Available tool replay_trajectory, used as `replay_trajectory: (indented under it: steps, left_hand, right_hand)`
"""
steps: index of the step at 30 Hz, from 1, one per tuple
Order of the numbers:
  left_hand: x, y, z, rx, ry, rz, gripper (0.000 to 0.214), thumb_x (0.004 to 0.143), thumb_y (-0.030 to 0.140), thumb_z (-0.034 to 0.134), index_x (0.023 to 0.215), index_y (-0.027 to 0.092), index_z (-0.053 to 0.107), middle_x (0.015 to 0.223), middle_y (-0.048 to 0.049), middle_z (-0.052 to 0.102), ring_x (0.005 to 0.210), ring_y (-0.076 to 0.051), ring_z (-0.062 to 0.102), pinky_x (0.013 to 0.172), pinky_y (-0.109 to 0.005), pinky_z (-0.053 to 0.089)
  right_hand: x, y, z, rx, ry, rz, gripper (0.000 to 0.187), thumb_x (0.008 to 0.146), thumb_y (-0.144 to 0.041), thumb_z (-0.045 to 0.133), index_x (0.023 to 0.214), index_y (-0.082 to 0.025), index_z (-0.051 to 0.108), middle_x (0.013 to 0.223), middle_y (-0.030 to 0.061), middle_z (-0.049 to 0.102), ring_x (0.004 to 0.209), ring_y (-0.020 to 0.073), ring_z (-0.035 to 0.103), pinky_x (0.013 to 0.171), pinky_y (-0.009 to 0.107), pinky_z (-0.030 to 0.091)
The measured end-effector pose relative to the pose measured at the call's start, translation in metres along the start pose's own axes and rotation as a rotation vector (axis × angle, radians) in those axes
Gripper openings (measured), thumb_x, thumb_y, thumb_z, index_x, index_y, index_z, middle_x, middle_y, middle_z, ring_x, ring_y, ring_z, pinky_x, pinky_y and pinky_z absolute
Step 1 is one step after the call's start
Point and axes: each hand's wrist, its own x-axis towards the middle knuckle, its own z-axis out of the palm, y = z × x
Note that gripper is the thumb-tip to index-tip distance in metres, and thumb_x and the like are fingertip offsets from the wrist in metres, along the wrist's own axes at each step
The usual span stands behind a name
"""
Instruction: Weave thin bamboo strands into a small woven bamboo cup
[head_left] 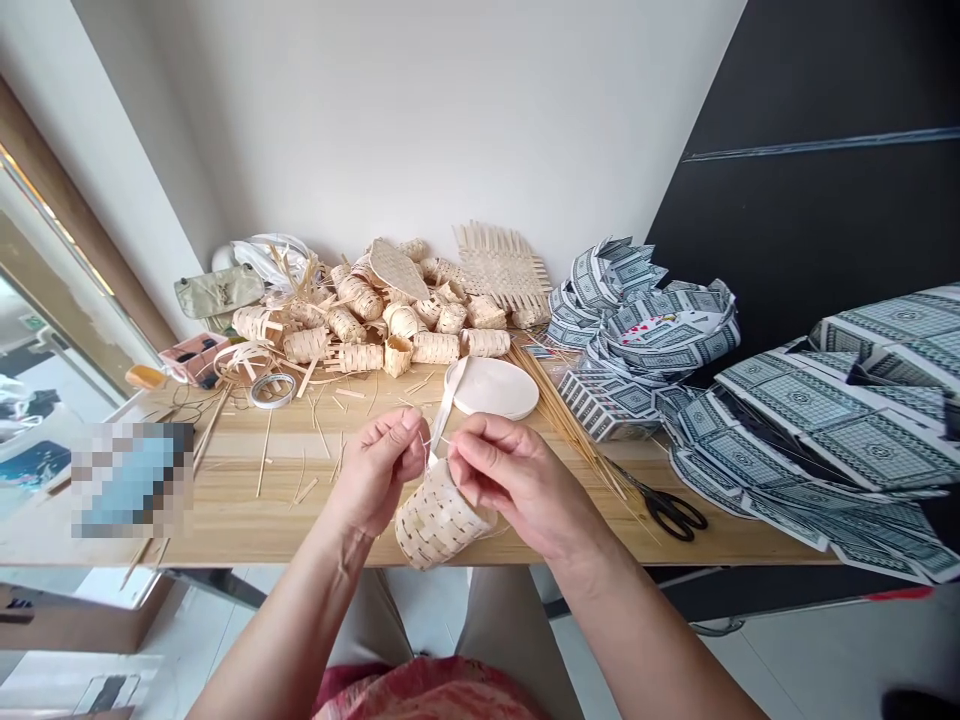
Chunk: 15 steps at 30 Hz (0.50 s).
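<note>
A small woven basket [439, 520] of pale strips lies tilted at the table's front edge, below and between my hands. My left hand [384, 468] is closed in a pinch on a thin pale thread at the basket's upper rim. Opposite it, my right hand [517, 475] pinches the same thread, which stretches over the short gap between them. A flat white strip [448, 405] rises from the basket's rim toward a white oval piece [499, 388] lying behind it. The fingers of my right hand partly hide the basket's rim.
Black-handled scissors [671, 512] lie to the right, beside a bundle of thin sticks [570, 420]. Several small woven baskets [360, 297] are heaped at the back. Folded playing-card pieces [817, 400] crowd the right side. A tape roll [273, 390] lies left.
</note>
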Motion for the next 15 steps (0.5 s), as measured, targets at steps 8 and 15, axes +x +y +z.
replay_trajectory:
  steps: [8, 15]
  left_hand:
    - [-0.001, -0.002, 0.009, -0.244, 0.077, -0.080, 0.045, 0.066, 0.035, 0.072, 0.051, 0.014, 0.036, 0.048, 0.0072, 0.025, 0.043, -0.003, 0.021, 0.040, -0.016, 0.018]
    - [-0.004, -0.009, 0.020, -0.492, 0.165, -0.111, 0.036, 0.067, 0.025, 0.071, 0.054, 0.014, 0.039, 0.051, 0.0083, 0.024, 0.040, -0.002, 0.017, 0.036, -0.014, 0.018]
  right_hand:
    - [-0.002, 0.003, 0.001, -0.641, -0.011, -0.173, 0.019, 0.082, -0.022, 0.043, 0.077, -0.016, 0.060, 0.058, -0.0037, 0.045, 0.053, 0.0087, 0.037, 0.050, 0.021, 0.028]
    - [0.000, 0.017, -0.003, -0.571, 0.026, -0.221, 0.019, 0.072, -0.015, 0.041, 0.067, -0.017, 0.059, 0.058, -0.0021, 0.053, 0.056, 0.0108, 0.045, 0.055, 0.022, 0.033]
